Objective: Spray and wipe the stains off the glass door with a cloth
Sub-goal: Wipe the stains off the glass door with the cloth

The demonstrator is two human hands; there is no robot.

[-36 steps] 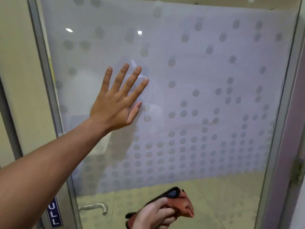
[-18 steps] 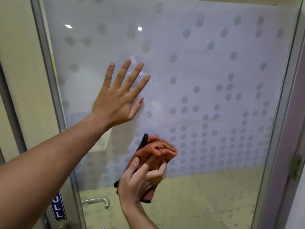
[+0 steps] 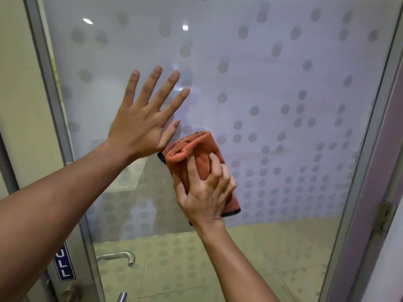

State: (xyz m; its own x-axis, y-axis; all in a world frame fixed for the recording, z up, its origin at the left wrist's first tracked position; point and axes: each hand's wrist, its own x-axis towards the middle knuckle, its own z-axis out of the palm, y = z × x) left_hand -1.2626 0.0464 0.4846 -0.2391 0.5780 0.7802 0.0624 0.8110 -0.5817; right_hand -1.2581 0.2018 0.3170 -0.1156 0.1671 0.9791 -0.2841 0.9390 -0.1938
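The glass door fills the view, frosted with a pattern of grey dots that thickens toward the bottom. My left hand lies flat on the glass with its fingers spread, left of centre. Just below and to its right, my right hand grips a folded orange cloth with a dark edge and holds it against the glass. The cloth's top edge sits close to my left thumb. No spray bottle is in view.
A metal door frame runs down the left, with a blue "PULL" sign and a metal handle low down. A second frame with a hinge stands at the right. Tiled floor shows through the clear lower glass.
My right hand has risen with the cloth from the bottom of the view up to the glass beside my left hand. My left hand has stayed flat on the door.
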